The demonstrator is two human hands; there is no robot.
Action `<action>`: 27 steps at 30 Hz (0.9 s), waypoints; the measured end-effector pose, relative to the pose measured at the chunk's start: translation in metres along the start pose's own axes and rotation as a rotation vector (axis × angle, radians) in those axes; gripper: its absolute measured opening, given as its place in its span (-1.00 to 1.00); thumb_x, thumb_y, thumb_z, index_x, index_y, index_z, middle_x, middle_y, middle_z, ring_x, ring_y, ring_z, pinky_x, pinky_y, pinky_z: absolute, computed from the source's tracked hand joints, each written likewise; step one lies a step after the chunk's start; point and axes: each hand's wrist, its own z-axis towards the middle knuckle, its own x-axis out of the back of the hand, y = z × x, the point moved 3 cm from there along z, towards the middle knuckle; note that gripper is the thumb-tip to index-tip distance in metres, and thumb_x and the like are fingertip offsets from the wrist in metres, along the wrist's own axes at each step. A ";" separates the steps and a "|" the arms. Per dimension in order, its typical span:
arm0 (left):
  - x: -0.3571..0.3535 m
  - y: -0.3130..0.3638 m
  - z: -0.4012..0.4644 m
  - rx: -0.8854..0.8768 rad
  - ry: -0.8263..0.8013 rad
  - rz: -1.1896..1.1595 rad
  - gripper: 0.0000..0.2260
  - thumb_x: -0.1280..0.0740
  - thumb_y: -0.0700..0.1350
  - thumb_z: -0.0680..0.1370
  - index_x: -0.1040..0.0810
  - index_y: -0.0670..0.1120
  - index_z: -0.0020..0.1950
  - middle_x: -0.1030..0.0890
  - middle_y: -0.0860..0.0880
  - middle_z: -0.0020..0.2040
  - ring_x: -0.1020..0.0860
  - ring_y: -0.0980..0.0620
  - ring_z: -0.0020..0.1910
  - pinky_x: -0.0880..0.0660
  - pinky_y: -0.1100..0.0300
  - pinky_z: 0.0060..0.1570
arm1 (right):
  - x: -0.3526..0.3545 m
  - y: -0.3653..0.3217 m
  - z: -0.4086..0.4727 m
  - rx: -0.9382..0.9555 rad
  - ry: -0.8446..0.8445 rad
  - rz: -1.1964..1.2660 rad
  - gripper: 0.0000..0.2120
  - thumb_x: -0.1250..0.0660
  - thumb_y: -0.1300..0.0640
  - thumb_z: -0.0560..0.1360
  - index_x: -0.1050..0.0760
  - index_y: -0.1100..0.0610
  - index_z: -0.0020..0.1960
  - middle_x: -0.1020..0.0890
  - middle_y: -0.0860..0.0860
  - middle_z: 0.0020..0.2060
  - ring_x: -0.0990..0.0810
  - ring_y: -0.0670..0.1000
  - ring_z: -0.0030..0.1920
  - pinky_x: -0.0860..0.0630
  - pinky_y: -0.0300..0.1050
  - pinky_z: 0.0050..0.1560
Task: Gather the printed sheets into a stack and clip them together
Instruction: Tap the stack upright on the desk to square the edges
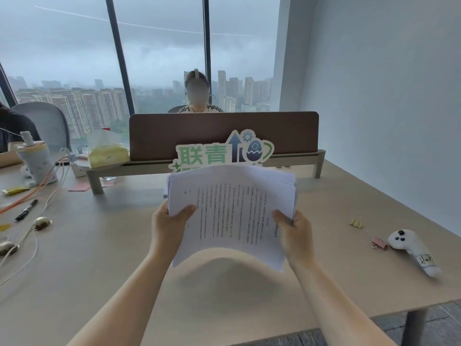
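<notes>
Beige desk [99,245] by a tall window, grey towers beyond. Printed sheets [232,208] held up above the desk's middle, left hand [169,226] and right hand [296,233] each pinching a side edge, thumbs on top. Far edges fanned and uneven, near edge sagging. Two binder clips, yellow [356,222] and pink [379,242], probably, near the right edge. Risk: loose grip lets sheets slide out, or clipped crooked if not squared.

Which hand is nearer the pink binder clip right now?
Right. The right hand grips the paper stack's right edge, with the pink binder clip further right on the desk. The left hand holds the stack's far side.
</notes>
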 end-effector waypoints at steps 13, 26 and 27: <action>0.014 0.024 0.002 -0.028 0.188 -0.106 -0.69 -0.39 0.08 0.52 -0.45 -0.01 0.19 -0.56 0.00 -0.05 -0.55 0.07 -0.14 -0.48 0.18 -0.22 | -0.007 -0.035 0.001 0.597 0.105 -0.533 -0.55 -0.31 0.25 0.55 -0.40 -0.04 0.39 -0.45 -0.10 0.24 -0.43 -0.18 0.16 -0.52 -0.29 0.10; 0.008 0.033 0.018 0.180 0.230 -0.159 -0.86 -0.24 -0.15 0.50 -0.45 -0.08 -0.27 -0.43 -0.02 -0.36 -0.35 0.02 -0.35 -0.26 0.16 -0.34 | 0.004 -0.026 0.000 0.674 0.189 -0.616 -0.68 -0.28 0.30 0.55 -0.50 0.08 0.27 -0.45 0.03 0.29 -0.40 -0.09 0.25 -0.44 -0.18 0.03; 0.008 0.032 0.018 0.183 0.223 -0.158 -0.87 -0.24 -0.15 0.51 -0.45 -0.08 -0.25 -0.43 -0.03 -0.34 -0.36 0.01 -0.34 -0.27 0.15 -0.32 | 0.004 -0.024 0.000 0.672 0.175 -0.626 -0.66 -0.26 0.31 0.56 -0.47 0.06 0.30 -0.44 0.02 0.29 -0.40 -0.09 0.25 -0.43 -0.18 0.01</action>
